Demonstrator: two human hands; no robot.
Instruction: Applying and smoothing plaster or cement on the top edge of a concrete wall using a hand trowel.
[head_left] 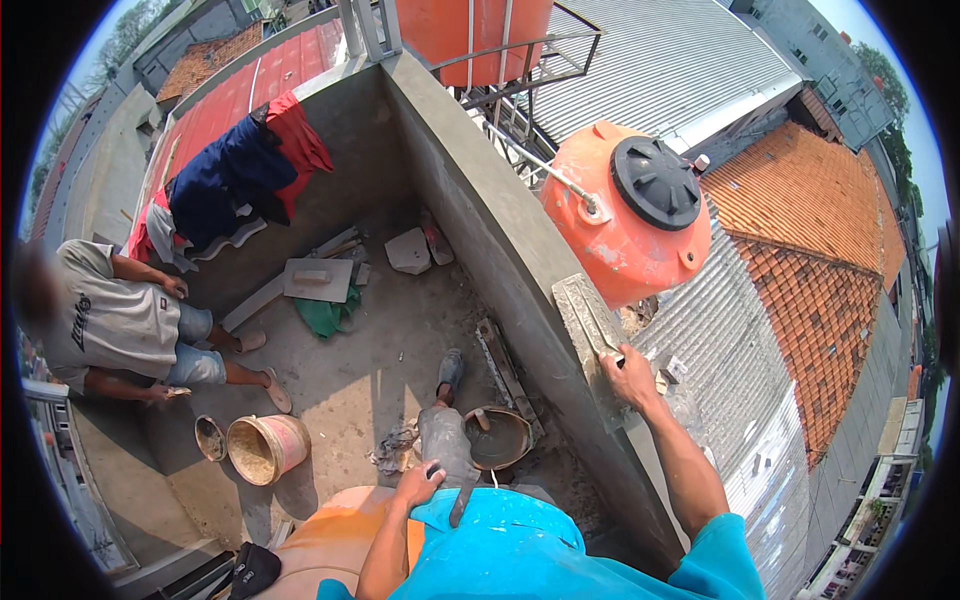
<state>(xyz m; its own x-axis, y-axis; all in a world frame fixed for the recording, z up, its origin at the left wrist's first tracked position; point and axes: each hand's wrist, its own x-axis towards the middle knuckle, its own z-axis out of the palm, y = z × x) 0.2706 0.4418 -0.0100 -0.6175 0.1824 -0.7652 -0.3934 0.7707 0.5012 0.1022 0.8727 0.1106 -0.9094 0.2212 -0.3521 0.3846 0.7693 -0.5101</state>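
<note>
My right hand [630, 378] is closed round the handle of a rectangular plastering trowel [578, 308]. The trowel lies against the top of the grey plastered wall [490, 170], near its outer edge, and its blade is smeared with mortar. Over my thigh, my left hand [418, 485] has curled fingers around something dark that I cannot make out. Close by, a dark pointed strip [462, 503] lies across my lap. A mortar pan [498, 438] with wet mix and a wooden-handled tool [483, 419] stands by my leg on the inner side of the wall.
Beyond the wall are an orange water tank [590, 250] and a corrugated roof [740, 400]. At left a co-worker [110, 315] sits near a mortar-stained bucket [270, 450] and a small pail [210, 438]. A plasterer's float [318, 279] and boards [508, 375] lie on the floor.
</note>
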